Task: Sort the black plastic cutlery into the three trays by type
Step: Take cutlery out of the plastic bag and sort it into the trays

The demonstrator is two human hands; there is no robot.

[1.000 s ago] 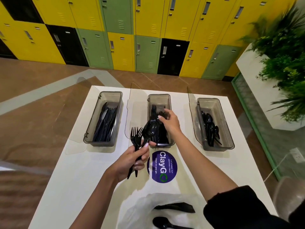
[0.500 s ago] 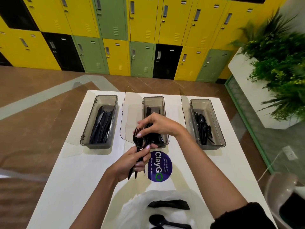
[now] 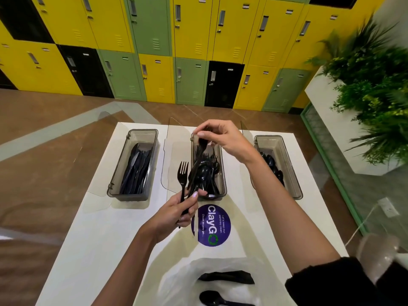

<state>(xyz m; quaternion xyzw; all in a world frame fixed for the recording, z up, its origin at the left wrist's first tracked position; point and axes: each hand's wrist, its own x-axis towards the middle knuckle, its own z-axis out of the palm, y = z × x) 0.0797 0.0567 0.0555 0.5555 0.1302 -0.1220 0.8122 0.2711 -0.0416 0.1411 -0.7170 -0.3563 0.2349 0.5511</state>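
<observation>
Three smoky clear trays in a row on white surface [image 3: 99,239]. Left tray [image 3: 114,173]: knives [image 3: 136,168]. Middle tray [image 3: 223,173]: forks [image 3: 212,161]. Right tray [image 3: 291,173]: spoons [image 3: 271,164]. Left hand [image 3: 174,215] grips bunch [image 3: 202,173] plus upright fork [image 3: 183,173], tines up. Right hand [image 3: 223,138] pinches one black piece [image 3: 201,149] by its handle end, type unclear. Loose spoon [image 3: 212,298] at near edge.

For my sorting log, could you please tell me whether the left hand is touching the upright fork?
Touching: the head view shows the left hand gripping the fork by its handle.
</observation>
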